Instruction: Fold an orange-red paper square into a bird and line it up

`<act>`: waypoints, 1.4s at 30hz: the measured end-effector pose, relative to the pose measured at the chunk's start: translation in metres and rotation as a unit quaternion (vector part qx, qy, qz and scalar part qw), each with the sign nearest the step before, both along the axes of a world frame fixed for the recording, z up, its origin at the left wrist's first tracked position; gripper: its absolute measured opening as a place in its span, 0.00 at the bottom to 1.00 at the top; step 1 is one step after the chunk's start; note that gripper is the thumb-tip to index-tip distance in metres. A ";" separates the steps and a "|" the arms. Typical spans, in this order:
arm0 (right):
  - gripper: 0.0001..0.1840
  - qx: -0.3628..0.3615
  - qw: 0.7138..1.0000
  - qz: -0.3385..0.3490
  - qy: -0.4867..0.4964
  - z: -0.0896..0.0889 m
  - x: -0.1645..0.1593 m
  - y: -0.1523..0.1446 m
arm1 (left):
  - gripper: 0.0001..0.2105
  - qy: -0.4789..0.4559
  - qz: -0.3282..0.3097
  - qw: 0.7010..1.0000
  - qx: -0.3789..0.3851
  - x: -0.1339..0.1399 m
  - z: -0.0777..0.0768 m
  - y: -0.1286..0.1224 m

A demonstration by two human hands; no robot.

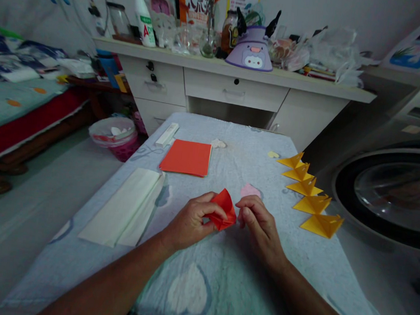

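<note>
My left hand point(194, 219) grips a small piece of folded red origami paper point(225, 209) between thumb and fingers, above the middle of the table. The folded paper stands tilted, with a pointed corner upward. Just right of it, my right hand point(259, 224) is closed, thumb against curled fingers, and nothing shows in it. Its fingertips are close to the paper's right edge; whether they touch is unclear. A stack of square red paper point(186, 157) lies farther back on the left. Along the right edge stands a row of several folded yellow paper pieces point(313, 203) with pointed tips.
A patterned light-blue cloth point(188, 289) covers the table. On its left lie a folded pale sheet point(124, 209) and a small white box point(167, 134). A pink bin point(122, 138) stands on the floor at left. Behind is a cluttered cabinet point(233, 89); a washing machine point(385, 190) is at right.
</note>
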State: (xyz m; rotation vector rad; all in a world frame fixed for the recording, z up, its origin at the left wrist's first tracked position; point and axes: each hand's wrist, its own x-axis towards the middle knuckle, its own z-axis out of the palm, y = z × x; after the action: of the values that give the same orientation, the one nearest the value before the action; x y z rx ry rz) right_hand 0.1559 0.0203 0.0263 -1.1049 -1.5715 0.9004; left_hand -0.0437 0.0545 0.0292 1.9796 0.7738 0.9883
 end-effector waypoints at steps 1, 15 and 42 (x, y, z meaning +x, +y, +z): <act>0.12 -0.013 1.000 0.009 -0.002 0.000 0.001 0.001 | 0.10 0.000 -0.008 1.000 0.002 0.001 0.000 0.000; 0.10 -0.047 0.997 0.059 0.005 -0.002 -0.001 0.006 | 0.08 0.013 -0.030 0.999 -0.013 0.002 0.002 -0.001; 0.11 -0.149 0.986 0.072 0.027 -0.010 -0.001 0.006 | 0.07 0.044 -0.030 0.988 0.145 0.002 -0.004 -0.003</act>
State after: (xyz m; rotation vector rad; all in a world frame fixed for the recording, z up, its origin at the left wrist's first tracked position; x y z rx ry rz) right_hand 0.1549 0.0262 0.0159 -1.1729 -1.5190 1.2851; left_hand -0.0416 0.0512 0.0255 2.2962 0.6416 1.0288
